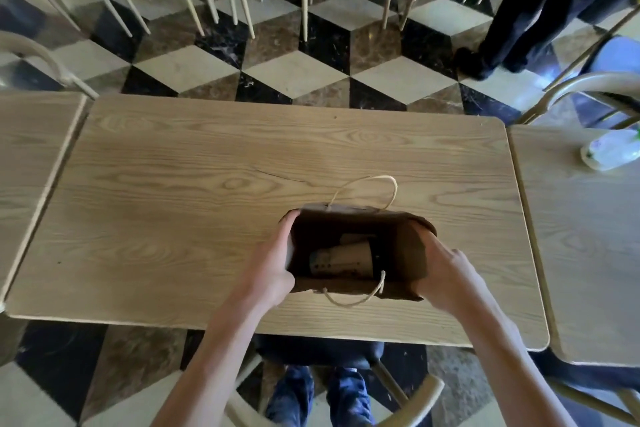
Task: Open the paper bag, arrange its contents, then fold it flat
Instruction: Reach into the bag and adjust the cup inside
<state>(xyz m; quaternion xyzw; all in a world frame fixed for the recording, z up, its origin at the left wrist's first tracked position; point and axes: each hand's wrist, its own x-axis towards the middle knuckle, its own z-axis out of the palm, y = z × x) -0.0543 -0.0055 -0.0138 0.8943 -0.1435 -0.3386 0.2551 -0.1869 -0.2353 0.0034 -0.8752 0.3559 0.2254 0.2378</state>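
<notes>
Brown kraft paper bag (pixel 360 246) stands upright on the pale wood-grain desk (pixel 207 184), toward the near edge and a little right of the middle, its mouth wide open toward me. My left hand (pixel 273 263) has its grip closed on the bag's left wall: the fingers (pixel 289 222) run up along the rim while the thumb side presses the paper from the near corner. My right hand (pixel 446 274) grips the right wall in the same way, fingers (pixel 427 236) curled over the top edge where the paper folds inward, palm against the outside. Between the two, the mouth is spread into a rough rectangle.

Down inside, on the bottom of the bag, lies a tan paper cup (pixel 343 260) on its side with a lighter patterned end to the left; something dark sits just beside its right end, too shadowed to tell. One twisted paper-cord handle (pixel 367 184) arches up from the far rim, and the other handle (pixel 356 295) droops over the near rim onto the desk.

A white plastic bottle with green print (pixel 609 152) lies on the neighbouring desk at the right, well apart from the bag
</notes>
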